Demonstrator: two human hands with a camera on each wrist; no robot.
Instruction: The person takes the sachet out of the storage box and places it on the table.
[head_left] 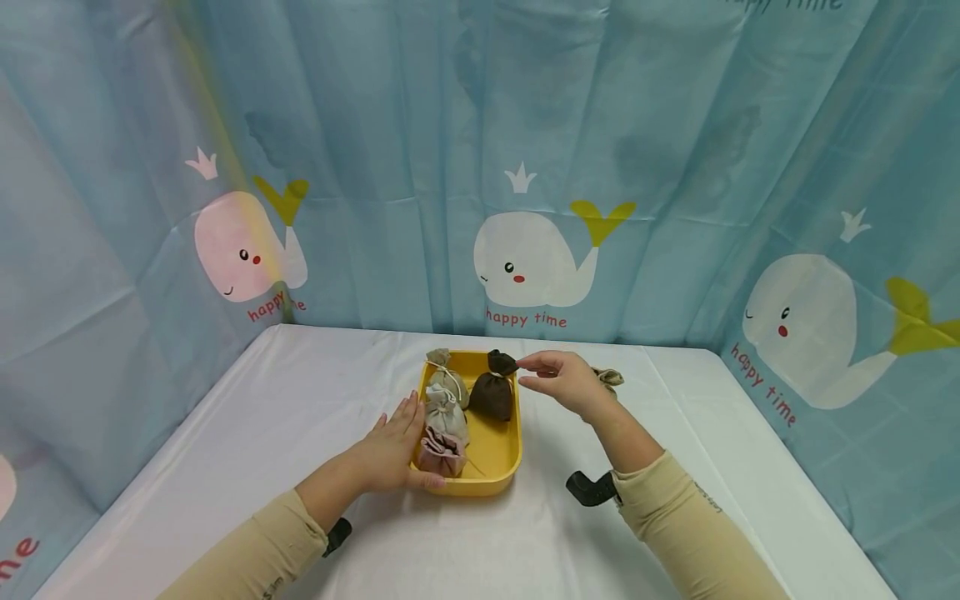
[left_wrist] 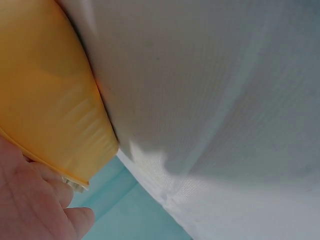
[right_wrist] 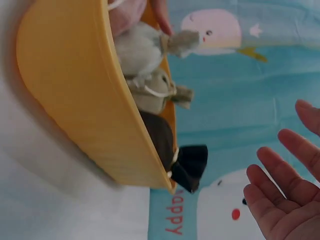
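Note:
A yellow plastic bin (head_left: pixel 491 458) stands on the table holding several small drawstring pouches. My left hand (head_left: pixel 390 448) rests along its left rim, fingers straight and thumb at the near corner. Down the bin's left side sit a tan pouch (head_left: pixel 450 385), a light grey pouch (head_left: pixel 444 417) and a pink pouch (head_left: pixel 441 452). A dark brown pouch (head_left: pixel 492 397) leans at the far right, its tied top above the rim. Just right of that top is my right hand (head_left: pixel 566 385), and the right wrist view shows its fingers spread and holding nothing.
Another olive-tan pouch (head_left: pixel 609 377) lies on the table beyond my right hand, which partly covers it. A white cloth (head_left: pixel 300 408) spreads over the table. Blue curtains (head_left: pixel 405 167) with whale prints hang along the back and sides.

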